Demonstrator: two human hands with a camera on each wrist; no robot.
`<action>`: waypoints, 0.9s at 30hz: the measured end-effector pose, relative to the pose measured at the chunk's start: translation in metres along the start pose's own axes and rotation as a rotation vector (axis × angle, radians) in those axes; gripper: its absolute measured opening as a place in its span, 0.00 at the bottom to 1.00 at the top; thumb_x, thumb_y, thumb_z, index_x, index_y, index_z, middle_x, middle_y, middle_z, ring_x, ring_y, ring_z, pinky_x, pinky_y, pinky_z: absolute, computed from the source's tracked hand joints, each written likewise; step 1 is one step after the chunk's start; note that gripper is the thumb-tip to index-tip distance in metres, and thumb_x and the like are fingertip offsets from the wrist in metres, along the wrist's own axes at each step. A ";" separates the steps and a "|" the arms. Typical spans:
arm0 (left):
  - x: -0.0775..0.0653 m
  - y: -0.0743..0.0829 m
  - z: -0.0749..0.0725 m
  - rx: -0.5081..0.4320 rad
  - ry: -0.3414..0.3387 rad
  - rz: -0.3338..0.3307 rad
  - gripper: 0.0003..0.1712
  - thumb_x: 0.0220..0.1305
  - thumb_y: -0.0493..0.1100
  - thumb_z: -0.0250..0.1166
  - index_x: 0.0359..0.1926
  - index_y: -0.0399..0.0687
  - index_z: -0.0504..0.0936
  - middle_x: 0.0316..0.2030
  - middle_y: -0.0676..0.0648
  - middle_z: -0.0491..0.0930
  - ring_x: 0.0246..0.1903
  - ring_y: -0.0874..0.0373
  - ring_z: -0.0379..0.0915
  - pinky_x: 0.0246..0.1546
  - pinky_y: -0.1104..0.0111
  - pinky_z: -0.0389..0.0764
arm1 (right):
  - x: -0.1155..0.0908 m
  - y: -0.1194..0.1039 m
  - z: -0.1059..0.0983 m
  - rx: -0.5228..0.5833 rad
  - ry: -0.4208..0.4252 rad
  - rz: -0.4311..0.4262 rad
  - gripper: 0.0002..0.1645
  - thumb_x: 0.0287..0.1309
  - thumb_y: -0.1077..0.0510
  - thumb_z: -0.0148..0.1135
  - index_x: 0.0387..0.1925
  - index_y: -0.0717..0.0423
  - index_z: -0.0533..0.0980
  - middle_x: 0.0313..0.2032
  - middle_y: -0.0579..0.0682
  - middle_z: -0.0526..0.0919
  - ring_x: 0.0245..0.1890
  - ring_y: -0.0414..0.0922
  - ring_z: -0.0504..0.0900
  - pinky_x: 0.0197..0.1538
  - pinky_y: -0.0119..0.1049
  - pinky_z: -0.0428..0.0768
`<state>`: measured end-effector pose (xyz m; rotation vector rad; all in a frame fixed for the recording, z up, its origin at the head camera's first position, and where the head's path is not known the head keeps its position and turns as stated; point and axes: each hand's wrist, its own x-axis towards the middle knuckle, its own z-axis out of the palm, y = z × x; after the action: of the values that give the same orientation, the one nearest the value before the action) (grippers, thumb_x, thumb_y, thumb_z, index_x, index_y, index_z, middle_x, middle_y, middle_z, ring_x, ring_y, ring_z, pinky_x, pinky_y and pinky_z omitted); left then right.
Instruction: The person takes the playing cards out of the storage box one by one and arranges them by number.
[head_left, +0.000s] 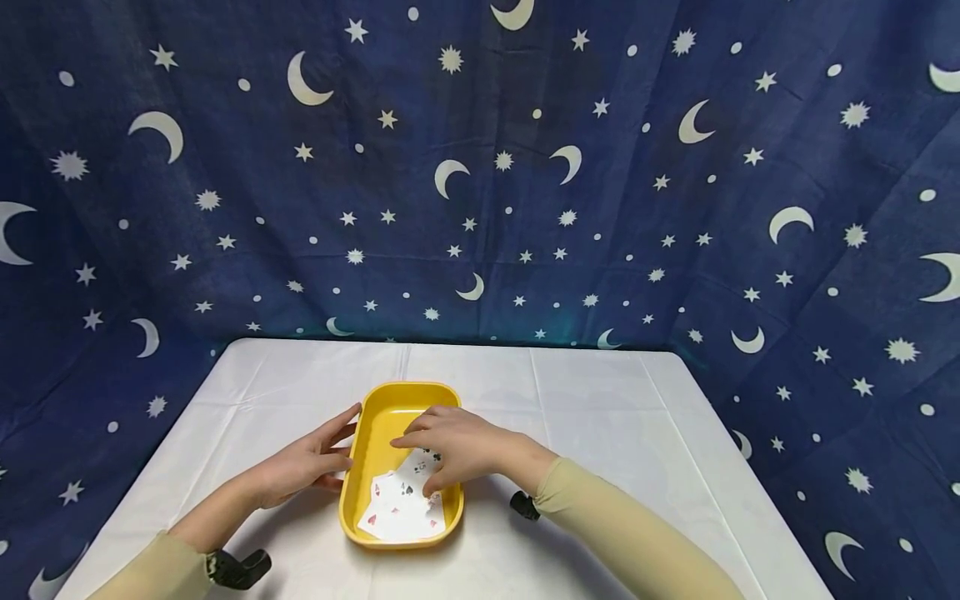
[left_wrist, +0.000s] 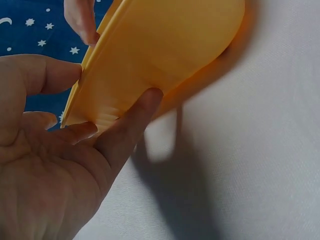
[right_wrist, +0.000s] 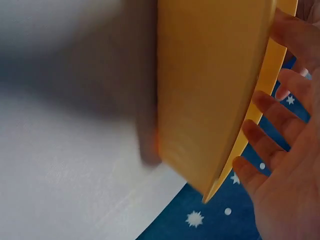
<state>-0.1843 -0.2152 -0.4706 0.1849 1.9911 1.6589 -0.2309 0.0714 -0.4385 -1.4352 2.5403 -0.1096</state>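
A yellow plastic tray [head_left: 388, 425] with rounded corners stands on the white table. Playing cards [head_left: 399, 515], several of them aces, lie loosely overlapped face up in its near end. My left hand [head_left: 296, 468] is spread against the tray's left side; in the left wrist view its fingertips touch the rim and outer wall [left_wrist: 150, 45]. Over the tray's right half, my right hand [head_left: 468, 446] reaches across the rim with spread, slightly bent fingers above the cards. It covers part of the pile. In the right wrist view its fingers [right_wrist: 272, 117] hang over the tray's opening, holding nothing.
The white-covered table [head_left: 600, 450] extends around the tray, its far edge meeting a dark blue curtain [head_left: 495, 208] with moons and stars. Black wrist devices sit under the left wrist [head_left: 238, 570] and right wrist [head_left: 524, 506], close above the table.
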 end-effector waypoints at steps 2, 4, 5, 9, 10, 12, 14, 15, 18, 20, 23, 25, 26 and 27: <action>0.000 -0.001 -0.001 -0.003 -0.008 0.003 0.52 0.70 0.37 0.61 0.83 0.56 0.38 0.80 0.32 0.41 0.74 0.32 0.51 0.52 0.55 0.83 | 0.003 -0.002 0.002 -0.001 -0.028 -0.012 0.46 0.52 0.36 0.76 0.72 0.31 0.70 0.65 0.34 0.74 0.64 0.40 0.68 0.68 0.38 0.66; 0.000 -0.002 -0.001 -0.005 -0.015 0.007 0.52 0.71 0.37 0.60 0.83 0.56 0.39 0.80 0.33 0.41 0.74 0.33 0.51 0.53 0.55 0.83 | 0.006 -0.005 0.004 -0.011 -0.061 -0.026 0.44 0.52 0.36 0.76 0.71 0.29 0.72 0.63 0.33 0.74 0.63 0.39 0.68 0.68 0.37 0.66; 0.000 -0.002 -0.002 -0.001 -0.020 0.011 0.51 0.71 0.37 0.60 0.83 0.55 0.38 0.80 0.32 0.41 0.74 0.32 0.51 0.53 0.54 0.83 | 0.008 -0.006 0.005 -0.015 -0.078 -0.033 0.44 0.51 0.36 0.77 0.70 0.28 0.72 0.63 0.33 0.74 0.63 0.38 0.68 0.68 0.36 0.65; 0.000 -0.003 -0.003 -0.011 -0.040 0.021 0.50 0.72 0.36 0.59 0.83 0.55 0.39 0.80 0.33 0.40 0.74 0.33 0.51 0.54 0.54 0.82 | 0.013 -0.010 0.011 -0.043 -0.141 -0.066 0.46 0.49 0.36 0.78 0.71 0.24 0.70 0.62 0.32 0.73 0.60 0.37 0.67 0.65 0.33 0.65; 0.000 -0.004 -0.004 -0.014 -0.046 0.024 0.50 0.72 0.36 0.59 0.83 0.55 0.38 0.80 0.33 0.40 0.74 0.33 0.51 0.54 0.54 0.82 | 0.014 -0.010 0.012 -0.047 -0.155 -0.071 0.47 0.49 0.37 0.78 0.71 0.23 0.69 0.62 0.32 0.73 0.59 0.36 0.66 0.64 0.32 0.65; 0.001 -0.004 -0.004 -0.018 -0.056 0.032 0.50 0.72 0.35 0.58 0.83 0.55 0.38 0.80 0.33 0.39 0.74 0.32 0.50 0.54 0.53 0.82 | 0.015 -0.012 0.014 -0.054 -0.173 -0.085 0.48 0.48 0.37 0.79 0.71 0.21 0.68 0.61 0.33 0.72 0.56 0.36 0.66 0.61 0.30 0.66; 0.001 -0.004 -0.005 -0.017 -0.058 0.038 0.50 0.72 0.36 0.59 0.83 0.54 0.38 0.80 0.34 0.39 0.75 0.32 0.50 0.54 0.54 0.82 | 0.017 -0.013 0.015 -0.057 -0.189 -0.098 0.48 0.48 0.38 0.80 0.71 0.19 0.68 0.59 0.33 0.71 0.53 0.35 0.65 0.58 0.29 0.66; 0.001 -0.005 -0.005 -0.016 -0.061 0.041 0.50 0.73 0.35 0.58 0.83 0.54 0.38 0.80 0.34 0.39 0.75 0.32 0.49 0.54 0.53 0.82 | 0.018 -0.014 0.015 -0.058 -0.195 -0.103 0.48 0.48 0.39 0.80 0.71 0.19 0.68 0.58 0.33 0.71 0.52 0.35 0.65 0.56 0.28 0.66; 0.001 -0.007 -0.005 -0.007 -0.060 0.046 0.50 0.73 0.36 0.58 0.83 0.53 0.38 0.80 0.33 0.39 0.75 0.32 0.49 0.54 0.53 0.82 | 0.020 -0.016 0.015 -0.051 -0.212 -0.113 0.48 0.48 0.39 0.80 0.70 0.18 0.68 0.55 0.33 0.71 0.49 0.35 0.64 0.52 0.28 0.65; 0.001 -0.008 -0.006 -0.007 -0.060 0.043 0.50 0.73 0.36 0.58 0.83 0.54 0.38 0.80 0.34 0.40 0.74 0.32 0.51 0.55 0.53 0.82 | 0.022 -0.017 0.016 -0.050 -0.221 -0.114 0.48 0.48 0.39 0.80 0.70 0.17 0.68 0.54 0.33 0.70 0.48 0.35 0.64 0.51 0.28 0.65; 0.001 -0.008 -0.006 -0.005 -0.064 0.043 0.50 0.73 0.36 0.58 0.83 0.54 0.38 0.80 0.34 0.41 0.74 0.33 0.52 0.55 0.53 0.81 | 0.023 -0.018 0.020 -0.060 -0.229 -0.114 0.49 0.47 0.39 0.81 0.70 0.15 0.67 0.53 0.32 0.69 0.47 0.35 0.64 0.50 0.28 0.65; 0.001 -0.007 -0.006 -0.006 -0.069 0.045 0.49 0.73 0.36 0.58 0.83 0.54 0.38 0.80 0.34 0.41 0.74 0.33 0.52 0.55 0.53 0.81 | 0.023 -0.019 0.022 -0.070 -0.236 -0.114 0.49 0.47 0.40 0.81 0.70 0.14 0.67 0.52 0.32 0.69 0.46 0.35 0.64 0.49 0.28 0.64; 0.001 -0.006 -0.006 -0.005 -0.074 0.050 0.49 0.73 0.36 0.58 0.83 0.53 0.37 0.80 0.34 0.40 0.74 0.33 0.52 0.55 0.53 0.81 | 0.023 -0.019 0.024 -0.074 -0.239 -0.113 0.49 0.48 0.41 0.81 0.70 0.14 0.67 0.52 0.32 0.68 0.46 0.35 0.64 0.49 0.28 0.64; 0.001 -0.006 -0.006 -0.005 -0.079 0.055 0.49 0.73 0.36 0.58 0.83 0.53 0.37 0.80 0.33 0.40 0.74 0.32 0.52 0.55 0.53 0.81 | 0.023 -0.020 0.024 -0.079 -0.242 -0.110 0.48 0.48 0.41 0.81 0.69 0.13 0.67 0.52 0.32 0.68 0.46 0.34 0.64 0.49 0.28 0.64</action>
<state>-0.1867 -0.2214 -0.4760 0.3010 1.9385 1.6641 -0.2204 0.0423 -0.4623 -1.5158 2.2942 0.1399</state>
